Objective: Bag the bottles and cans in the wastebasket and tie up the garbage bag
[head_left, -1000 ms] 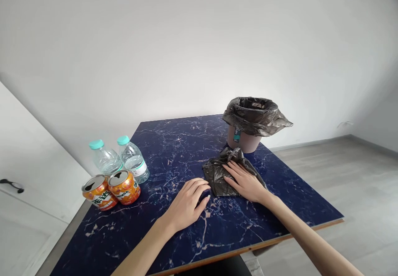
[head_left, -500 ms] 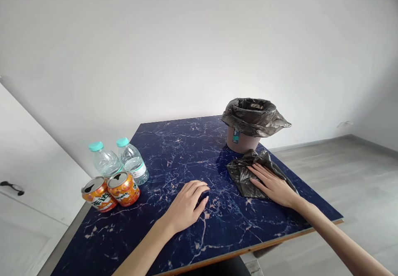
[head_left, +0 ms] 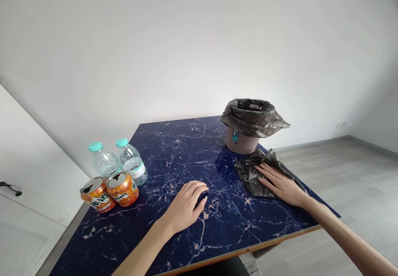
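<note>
My right hand point(head_left: 281, 184) lies flat, fingers stretched out, on a crumpled dark plastic bag point(head_left: 255, 172) near the right edge of the dark blue marble table point(head_left: 174, 156). Just behind the bag stands a small brownish bin point(head_left: 241, 140) lined with a dark bag point(head_left: 253, 116). My left hand point(head_left: 186, 205) rests on the table near the middle, fingers loosely curled and apart, holding nothing.
Two clear water bottles with teal caps point(head_left: 104, 160) point(head_left: 132, 160) stand at the table's left edge, with two opened orange drink cans point(head_left: 96, 194) point(head_left: 122, 188) in front of them. A white cabinet with a black handle point(head_left: 10, 188) is at the left. Grey floor lies to the right.
My right hand has slid the crumpled bag across the table to the right, from the middle to beside the bin near the right edge. The left hand has stayed put.
</note>
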Motion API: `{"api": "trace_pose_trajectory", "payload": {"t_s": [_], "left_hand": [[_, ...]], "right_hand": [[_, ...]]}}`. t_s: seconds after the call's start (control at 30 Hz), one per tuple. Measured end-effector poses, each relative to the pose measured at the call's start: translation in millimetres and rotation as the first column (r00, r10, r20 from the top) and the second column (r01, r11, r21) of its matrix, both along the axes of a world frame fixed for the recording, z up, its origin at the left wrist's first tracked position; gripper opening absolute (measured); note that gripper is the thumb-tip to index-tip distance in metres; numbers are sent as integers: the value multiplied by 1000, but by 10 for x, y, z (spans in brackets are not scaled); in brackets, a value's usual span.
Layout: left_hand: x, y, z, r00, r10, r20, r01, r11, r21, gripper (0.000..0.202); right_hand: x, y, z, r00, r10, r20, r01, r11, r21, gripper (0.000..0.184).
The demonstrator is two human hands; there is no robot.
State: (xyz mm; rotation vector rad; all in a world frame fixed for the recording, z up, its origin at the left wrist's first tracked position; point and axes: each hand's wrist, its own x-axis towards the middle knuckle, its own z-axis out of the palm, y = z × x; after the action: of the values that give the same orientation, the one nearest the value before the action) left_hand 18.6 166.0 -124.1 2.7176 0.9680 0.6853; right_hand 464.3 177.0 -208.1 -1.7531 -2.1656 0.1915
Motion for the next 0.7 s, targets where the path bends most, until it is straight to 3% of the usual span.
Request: {"api": "trace_pose_trajectory", "payload": {"t_s": [0.7], "left_hand": [[3, 10, -21, 1000, 7, -7, -7, 1000, -16, 27]], "right_hand": [[-22, -4, 13, 1000, 0, -5, 0, 1000, -5, 76]]}}
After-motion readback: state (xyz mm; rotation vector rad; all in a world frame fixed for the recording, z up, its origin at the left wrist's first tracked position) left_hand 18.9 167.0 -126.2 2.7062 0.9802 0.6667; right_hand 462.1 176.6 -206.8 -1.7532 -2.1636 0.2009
